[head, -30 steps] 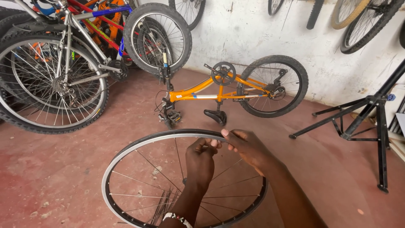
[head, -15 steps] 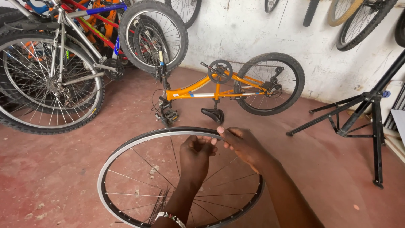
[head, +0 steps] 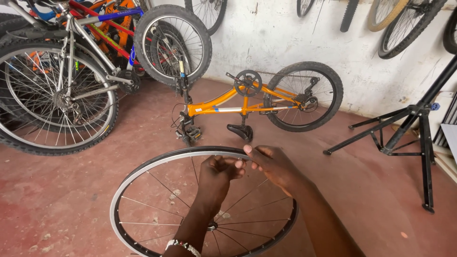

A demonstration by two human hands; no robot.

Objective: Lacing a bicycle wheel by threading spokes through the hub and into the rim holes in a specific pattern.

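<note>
Item: bare silver-rimmed spoked bicycle wheel point(head: 143, 177), no tyre, black inner band, thin steel spokes running to a hub near the bottom edge of the view. It is upright or slightly tilted in front of you over the red concrete floor point(head: 57, 200); its top arc lies under your hands.

Left hand point(head: 216, 178): yours, reaching up through the wheel's middle, fingers curled shut in a pinch at the top of the rim. What the fingertips grip is too small to tell. A beaded bracelet point(head: 183, 246) sits on the wrist.

Right hand point(head: 273, 166): yours, laid over the rim's top just beside the left hand, fingers loosely bent, fingertips touching the left hand's fingers. Whether it grips anything cannot be told.

Surroundings:
- Small orange child's bicycle point(head: 247, 104), turned upside down, resting on its black saddle and handlebars just beyond the wheel; its rear wheel is fitted.
- Row of full-size bicycles point(head: 71, 81) at the left, large black tyres facing you.
- Black folding metal repair stand point(head: 409, 128) at the right, well apart from the wheel.
- White plastered wall point(head: 285, 43) with wheels and tyres hung along the top.
</note>
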